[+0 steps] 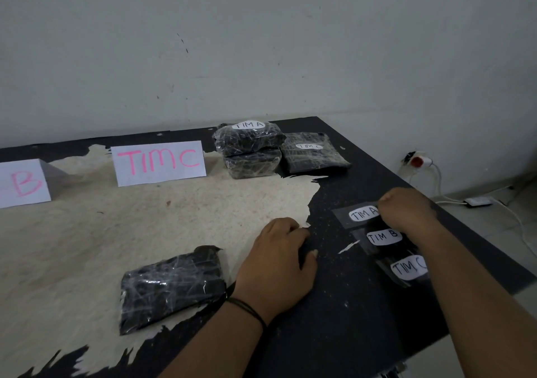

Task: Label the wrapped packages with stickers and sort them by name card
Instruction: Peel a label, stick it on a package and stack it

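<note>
Head view, left to right. At the far left edge of the desk (363, 305) stands a folded name card showing a pink "B" (24, 183); beside it stands the "TIM C" card (159, 162). Near the front lies an unlabelled wrapped package (171, 286), just left of the left wrist. The left hand (279, 261) rests palm down on the desk, fingers loosely curled, holding nothing. At the back, right of the "TIM C" card, two packages are stacked; the upper package (248, 137) bears a "TIM A" sticker. A flat package (313, 152) marked "TIM C" lies against the stack's right side. At right, three white stickers lie in a column on dark backing: "TIM A" sticker (363, 213), "TIM B" sticker (383, 236) and "TIM C" sticker (408, 268). The right hand (409, 212) is curled over the right end of the "TIM A" sticker; whether it grips it cannot be told.
</note>
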Demonstrator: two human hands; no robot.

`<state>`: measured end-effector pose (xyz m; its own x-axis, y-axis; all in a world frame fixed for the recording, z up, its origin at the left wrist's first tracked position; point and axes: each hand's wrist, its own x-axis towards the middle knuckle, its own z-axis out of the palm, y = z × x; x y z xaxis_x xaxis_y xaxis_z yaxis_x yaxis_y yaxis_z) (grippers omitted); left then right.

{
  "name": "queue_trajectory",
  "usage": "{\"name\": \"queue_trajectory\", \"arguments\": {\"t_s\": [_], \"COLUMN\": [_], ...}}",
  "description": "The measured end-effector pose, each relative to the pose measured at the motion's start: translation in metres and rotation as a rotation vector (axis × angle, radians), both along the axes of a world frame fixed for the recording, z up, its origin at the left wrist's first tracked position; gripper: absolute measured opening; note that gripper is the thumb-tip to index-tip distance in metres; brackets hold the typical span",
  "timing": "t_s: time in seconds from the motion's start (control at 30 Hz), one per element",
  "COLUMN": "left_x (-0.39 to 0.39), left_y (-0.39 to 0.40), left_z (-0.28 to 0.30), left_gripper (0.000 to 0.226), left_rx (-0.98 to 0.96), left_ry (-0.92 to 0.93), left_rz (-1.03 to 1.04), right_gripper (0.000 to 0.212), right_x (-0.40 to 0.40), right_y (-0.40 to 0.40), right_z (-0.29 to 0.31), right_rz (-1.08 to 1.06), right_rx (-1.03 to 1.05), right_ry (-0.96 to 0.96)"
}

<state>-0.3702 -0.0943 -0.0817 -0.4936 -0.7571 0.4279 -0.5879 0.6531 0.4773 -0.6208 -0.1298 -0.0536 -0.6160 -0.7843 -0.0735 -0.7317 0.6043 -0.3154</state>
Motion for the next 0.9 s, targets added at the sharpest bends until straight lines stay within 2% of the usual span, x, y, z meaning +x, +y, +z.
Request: {"name": "queue_trajectory", "arguments": {"t_s": [0.07, 0.13, 0.23, 0.37, 0.53, 0.63, 0.9], "left_x": [0.000, 0.000, 0.000, 0.000, 0.000, 0.000, 0.000], "left_y": [0.000, 0.000, -0.001, -0.001, -0.002, -0.002, -0.002], "left_z": [0.000, 0.000, -0.001, -0.002, -0.002, -0.002, -0.003], "left_gripper": [0.036, 0.037, 0.037, 0.038, 0.037, 0.037, 0.037], "left_rx": [0.000, 0.001, 0.005, 0.006, 0.007, 0.011, 0.015], "left_ry": [0.003, 0.002, 0.003, 0.001, 0.001, -0.002, 0.006], "left_rz": [-0.002, -0.001, 0.000, -0.002, -0.003, -0.001, 0.006], "right_gripper": [0.023, 0.031, 0.043, 0.045, 0.040, 0.014, 0.028], "right_x": [0.004, 0.006, 0.013, 0.015, 0.010, 0.008, 0.005], "right_y": [0.004, 0.006, 0.009, 0.011, 0.014, 0.012, -0.004], "right_z": [0.002, 0.000, 0.002, 0.007, 0.009, 0.011, 0.021], "right_rz": [0.032, 0.128, 0.323, 0.398, 0.426, 0.469, 0.493], "right_rx": [-0.070, -0.149, -0.048, 0.082, 0.005, -0.085, 0.002], "right_ry": [-0.039, -0.043, 0.134, 0.315, 0.225, 0.160, 0.106]}}
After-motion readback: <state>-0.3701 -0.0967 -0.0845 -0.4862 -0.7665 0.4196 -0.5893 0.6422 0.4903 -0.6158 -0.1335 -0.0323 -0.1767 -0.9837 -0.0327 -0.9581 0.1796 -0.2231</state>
